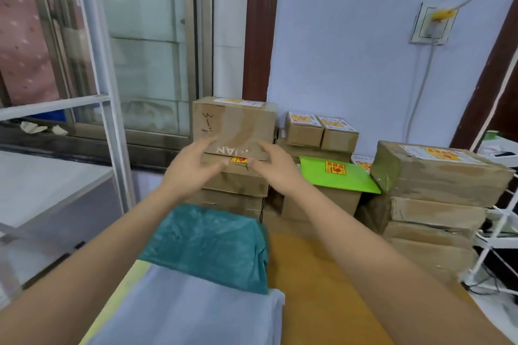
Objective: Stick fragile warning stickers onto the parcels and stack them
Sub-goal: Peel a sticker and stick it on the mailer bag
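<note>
At nine o'clock, a window [148,45]. Near centre, left hand [193,162] spread wide, fingers straight, just before the top box [234,124] of the left stack; contact unclear. Right hand [273,164] likewise wide at its other side. At three o'clock, green envelope [336,176] bearing a sticker [335,168], then another stack [437,190].

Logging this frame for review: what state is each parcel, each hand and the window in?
Top box: on the left stack, sticker on its top.
Left hand: open, fingers spread in front of that box.
Right hand: open, fingers spread; contact unclear.
Green envelope: flat on a box, stickered.
Two small boxes: side by side, stickered.
Right stack top box: stickered.
Window: closed, as far as visible.
</note>
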{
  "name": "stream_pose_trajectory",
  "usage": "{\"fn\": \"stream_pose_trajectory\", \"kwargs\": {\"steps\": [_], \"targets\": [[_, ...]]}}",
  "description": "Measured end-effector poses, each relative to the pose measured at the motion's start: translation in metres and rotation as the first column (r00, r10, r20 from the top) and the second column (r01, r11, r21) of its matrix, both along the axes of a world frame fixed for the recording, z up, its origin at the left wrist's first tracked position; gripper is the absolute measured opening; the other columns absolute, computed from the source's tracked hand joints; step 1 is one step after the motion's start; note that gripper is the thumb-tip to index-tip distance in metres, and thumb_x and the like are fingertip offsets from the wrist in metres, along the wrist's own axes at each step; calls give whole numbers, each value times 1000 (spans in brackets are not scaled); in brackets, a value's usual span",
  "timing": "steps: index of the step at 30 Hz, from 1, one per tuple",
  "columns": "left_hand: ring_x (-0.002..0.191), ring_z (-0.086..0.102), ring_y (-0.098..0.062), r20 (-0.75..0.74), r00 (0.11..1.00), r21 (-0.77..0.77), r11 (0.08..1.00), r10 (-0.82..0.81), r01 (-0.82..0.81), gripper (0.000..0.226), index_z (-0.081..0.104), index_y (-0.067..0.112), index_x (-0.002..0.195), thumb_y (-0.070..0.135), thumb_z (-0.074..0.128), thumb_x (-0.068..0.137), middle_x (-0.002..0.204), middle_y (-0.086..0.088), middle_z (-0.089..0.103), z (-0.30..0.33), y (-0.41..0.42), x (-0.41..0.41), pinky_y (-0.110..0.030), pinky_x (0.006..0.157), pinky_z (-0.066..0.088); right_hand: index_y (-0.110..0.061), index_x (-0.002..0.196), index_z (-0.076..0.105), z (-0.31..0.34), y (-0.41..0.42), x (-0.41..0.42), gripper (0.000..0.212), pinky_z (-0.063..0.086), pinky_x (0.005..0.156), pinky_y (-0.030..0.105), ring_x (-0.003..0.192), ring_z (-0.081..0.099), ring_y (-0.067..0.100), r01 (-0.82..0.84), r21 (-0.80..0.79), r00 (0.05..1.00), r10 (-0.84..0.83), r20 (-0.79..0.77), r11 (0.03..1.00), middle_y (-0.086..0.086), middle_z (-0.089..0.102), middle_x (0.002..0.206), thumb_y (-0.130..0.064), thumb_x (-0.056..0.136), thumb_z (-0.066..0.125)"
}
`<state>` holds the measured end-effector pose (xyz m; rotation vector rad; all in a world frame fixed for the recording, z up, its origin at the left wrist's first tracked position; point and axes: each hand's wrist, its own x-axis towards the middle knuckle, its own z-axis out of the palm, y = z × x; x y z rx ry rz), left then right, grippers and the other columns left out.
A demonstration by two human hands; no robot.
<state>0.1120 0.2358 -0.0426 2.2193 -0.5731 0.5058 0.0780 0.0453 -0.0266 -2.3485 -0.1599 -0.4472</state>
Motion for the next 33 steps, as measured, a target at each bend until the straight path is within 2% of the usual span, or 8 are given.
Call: {"fn": "stream_pose_trajectory", "kwargs": {"steps": [5,7,11,15,20,25,29,33], "targets": [[134,38,-15,-147,989,11,1000,-4,6,74,44,29,140,63,59,75,144,3,45,-42,5,-10,-32,108,31,-12,143,41,-20,-6,-13,53,31,105,28,130,43,22,-29,-32,998,28,-49,999,8,45,144,-31,95,55],[133,39,-16,-141,990,43,999,5,1,64,43,29,140,54,61,83,144,3,46,-54,2,-14,-33,107,32,-12,142,41,-26,-6,-13,53,31,108,29,131,42,20,-32,-26,998,30,-60,999,6,44,144,-31,94,55],[127,47,-16,-158,987,97,995,17,-2,76,50,29,135,70,44,72,137,4,53,-66,2,-23,-35,103,39,-10,140,45,-40,-6,-19,51,32,106,28,129,44,19,-37,-64,997,33,-70,997,8,47,141,-31,94,55],[126,47,-14,-141,989,105,994,33,-18,78,50,29,134,73,39,71,136,6,53,-71,4,-31,-35,103,40,-10,142,42,-55,-7,-27,53,31,109,29,132,42,19,-57,-76,993,49,-104,995,8,45,143,-29,94,56],[126,47,-14,-145,988,127,991,53,-34,53,48,27,136,50,55,89,139,4,51,-80,4,-32,-34,102,40,-12,144,40,-66,-10,-30,54,32,107,29,130,42,22,-51,-96,987,35,-159,994,7,44,143,-30,95,54],[130,42,-21,-181,980,151,987,78,-51,58,41,23,141,48,53,90,144,-1,45,-72,1,-18,-42,104,39,-11,145,37,-70,-13,-27,56,30,109,28,133,39,21,-29,-93,984,12,-176,995,7,39,146,-29,95,54],[132,38,-20,-120,987,195,977,105,-80,57,38,20,142,42,54,91,146,-1,40,-64,-7,-6,-39,103,39,-12,146,34,-70,-16,-18,57,24,109,22,136,33,18,-9,-100,988,-6,-152,995,4,33,149,-28,95,53],[140,26,-20,-36,993,273,957,112,-98,62,33,19,145,40,54,91,153,-2,29,-57,-20,6,-38,108,32,-11,144,37,-70,-16,-4,55,30,111,31,135,34,19,27,-112,996,-37,-87,993,2,35,146,-28,94,52]]}}
